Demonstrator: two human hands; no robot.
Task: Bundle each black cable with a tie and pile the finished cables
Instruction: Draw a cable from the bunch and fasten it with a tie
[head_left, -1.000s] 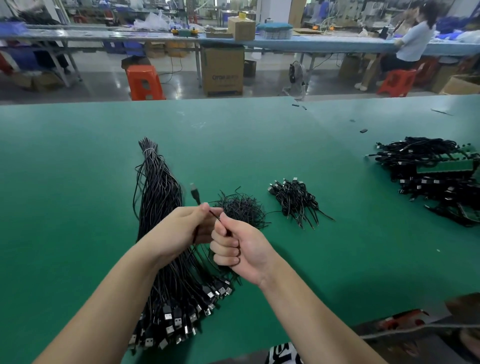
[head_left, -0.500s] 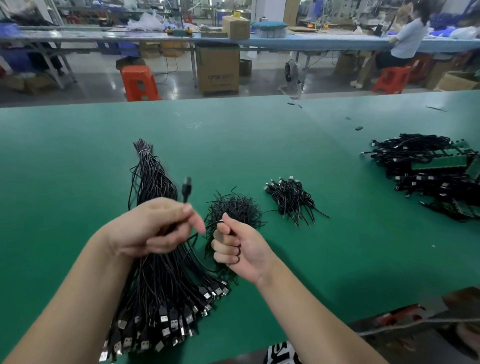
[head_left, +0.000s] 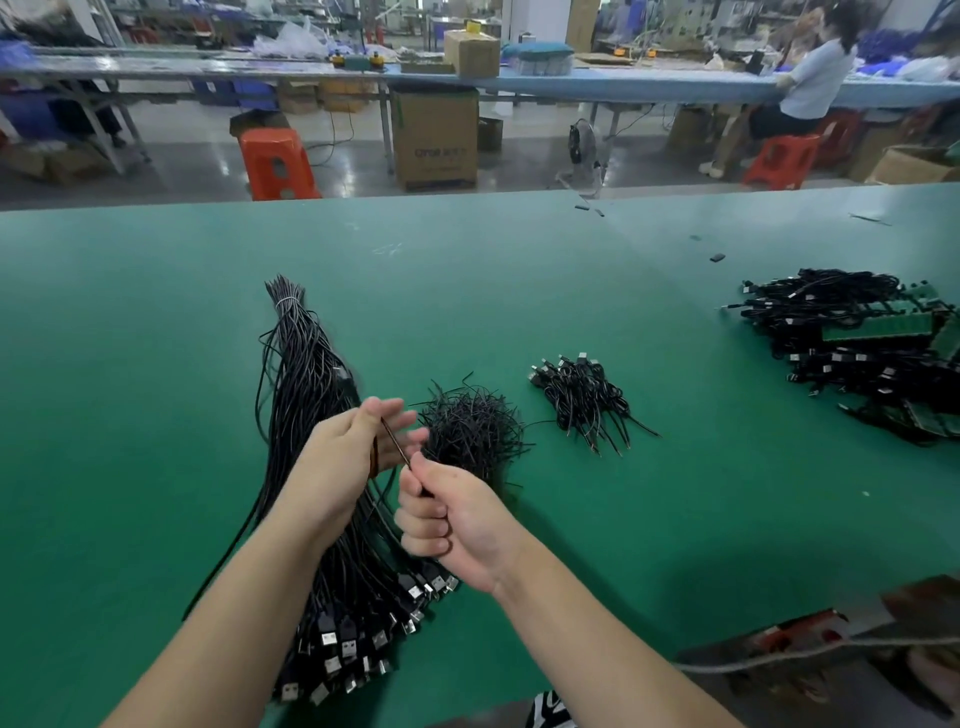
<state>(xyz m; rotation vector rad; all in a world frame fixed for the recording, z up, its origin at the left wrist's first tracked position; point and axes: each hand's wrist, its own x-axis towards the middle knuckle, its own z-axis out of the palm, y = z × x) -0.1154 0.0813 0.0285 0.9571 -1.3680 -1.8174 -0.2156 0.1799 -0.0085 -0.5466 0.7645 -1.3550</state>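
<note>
The green table carries a long sheaf of loose black cables on the near left, with plugs toward the person, probably as stock within reach. Right of it lie the heap of ties and, farther right, a small pile of finished cables. The left hand and the right hand hold one thin, glossy cable stretched between them, fingers curled and pinching it, seemingly for coiling.

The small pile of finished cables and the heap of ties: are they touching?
Apart. The head view shows bare green table between the heap of ties and the small pile of finished cables.
</note>
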